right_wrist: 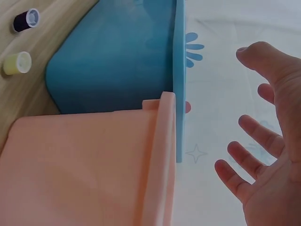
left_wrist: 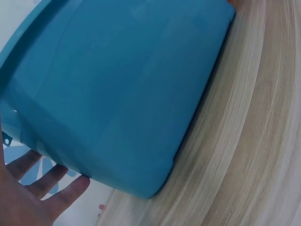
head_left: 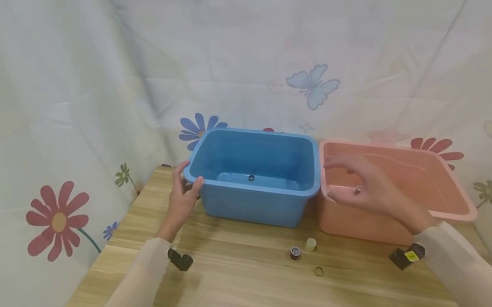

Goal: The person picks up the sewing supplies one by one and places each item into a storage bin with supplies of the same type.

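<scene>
My left hand [head_left: 182, 202] holds the near left corner of a blue plastic bin [head_left: 255, 206], thumb at the front and fingers along the side wall. In the left wrist view its fingers [left_wrist: 63, 195] lie against that wall. My right hand [head_left: 368, 186] hovers over the left part of a pink plastic bin [head_left: 361, 224], fingers spread, nothing between them. A small dark spool of thread [head_left: 358, 190] shows inside the pink bin, framed by thumb and fingers. Inside the blue bin lies a small dark ring [head_left: 251, 177].
In front of the bins, a dark thread spool [head_left: 295, 253], a pale yellow spool [head_left: 311, 244] and a thin ring [head_left: 319, 271] lie on the wooden table [head_left: 234, 290]. Both bins stand side by side against a patterned curtain [head_left: 256, 73].
</scene>
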Motion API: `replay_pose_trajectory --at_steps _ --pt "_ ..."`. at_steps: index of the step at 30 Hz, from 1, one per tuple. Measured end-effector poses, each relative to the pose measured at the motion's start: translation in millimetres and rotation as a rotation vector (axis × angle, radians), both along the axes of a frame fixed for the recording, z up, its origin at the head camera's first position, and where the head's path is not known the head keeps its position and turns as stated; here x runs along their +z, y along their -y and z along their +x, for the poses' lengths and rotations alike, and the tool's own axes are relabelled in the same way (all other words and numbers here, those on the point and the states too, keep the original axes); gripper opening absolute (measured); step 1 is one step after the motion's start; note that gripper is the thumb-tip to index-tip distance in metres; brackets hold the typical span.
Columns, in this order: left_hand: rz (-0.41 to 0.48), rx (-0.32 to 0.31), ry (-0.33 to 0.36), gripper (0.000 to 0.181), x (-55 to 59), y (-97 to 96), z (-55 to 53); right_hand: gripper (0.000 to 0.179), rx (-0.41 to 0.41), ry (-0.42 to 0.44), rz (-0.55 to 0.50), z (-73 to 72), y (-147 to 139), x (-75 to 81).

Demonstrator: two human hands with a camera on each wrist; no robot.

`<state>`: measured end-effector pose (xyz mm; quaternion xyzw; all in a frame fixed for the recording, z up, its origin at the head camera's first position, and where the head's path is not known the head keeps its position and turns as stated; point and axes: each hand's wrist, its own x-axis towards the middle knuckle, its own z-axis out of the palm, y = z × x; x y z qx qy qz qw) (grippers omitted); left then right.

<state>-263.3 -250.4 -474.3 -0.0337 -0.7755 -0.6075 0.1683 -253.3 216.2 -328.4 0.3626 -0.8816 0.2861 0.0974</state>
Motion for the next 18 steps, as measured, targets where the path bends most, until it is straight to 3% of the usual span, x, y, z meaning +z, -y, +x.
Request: replay_pose_trajectory --at_steps 5,12,18 --pt "0.002 -0.002 -0.002 0.065 -0.8 0.0 -0.1 0.058 0.018 0.020 -0.031 10.3 -1 -5.7" --pt "0.003 -0.005 -0.001 0.064 0.5 -1.1 1.0 0.063 0.008 -0.108 -0.026 18.9 -8 -19.2" --pt "-0.001 -0.005 -0.004 0.065 0.7 -1.3 1.4 0.066 -0.013 -0.123 -0.025 23.2 -12 -28.7"
